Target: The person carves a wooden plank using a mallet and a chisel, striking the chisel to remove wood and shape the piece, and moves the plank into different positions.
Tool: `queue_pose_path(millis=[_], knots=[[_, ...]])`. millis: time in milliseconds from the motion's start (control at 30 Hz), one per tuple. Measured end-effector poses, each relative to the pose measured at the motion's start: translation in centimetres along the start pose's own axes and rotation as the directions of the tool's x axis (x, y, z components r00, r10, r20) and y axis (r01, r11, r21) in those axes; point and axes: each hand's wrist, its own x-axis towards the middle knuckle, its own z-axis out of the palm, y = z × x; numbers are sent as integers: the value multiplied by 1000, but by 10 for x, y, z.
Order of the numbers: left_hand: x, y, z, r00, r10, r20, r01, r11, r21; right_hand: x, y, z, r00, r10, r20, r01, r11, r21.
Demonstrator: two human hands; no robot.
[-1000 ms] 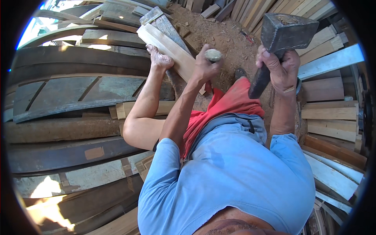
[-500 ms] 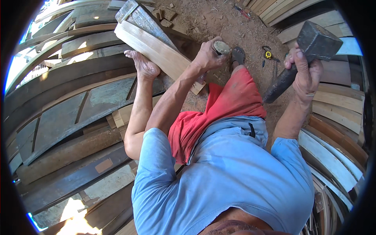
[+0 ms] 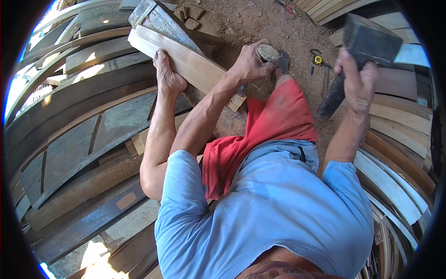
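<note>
R hand point(image 3: 355, 76) raised mallet point(image 3: 367, 39) higher – L hand point(image 3: 251, 63) grips chisel point(image 3: 268, 52).

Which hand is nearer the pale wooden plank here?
Left. The left hand grips a wooden-handled tool right at the pale plank's near end. The right hand is off to the right, raised, holding a heavy hammer clear of the plank.

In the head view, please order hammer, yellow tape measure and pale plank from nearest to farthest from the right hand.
1. hammer, held in the right hand, upper right.
2. yellow tape measure, on the ground, just left.
3. pale plank, far upper left.
</note>
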Motion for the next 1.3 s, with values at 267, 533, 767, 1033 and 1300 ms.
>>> queue_pose_path(millis=[267, 533, 767, 1033, 1300], knots=[[1, -11, 10, 999, 32, 4, -32, 999, 35, 1, 63, 38, 931, 130, 342, 87, 829, -552], [6, -9, 14, 986, -148, 82, 143, 988, 67, 36, 51, 28, 976, 198, -90, -215, 826, -521], [-47, -64, 12, 992, -118, 48, 115, 992, 60, -23, 98, 52, 903, 251, 349, -91, 905, -415], [4, 1, 3, 995, -89, -51, 86, 995, -44, 20, 45, 8, 970, 231, 81, -224, 971, -85], [0, -13, 5, 997, 33, -69, -34, 999, -6, 39, 22, -6, 996, 27, -89, -41, 987, -153]])
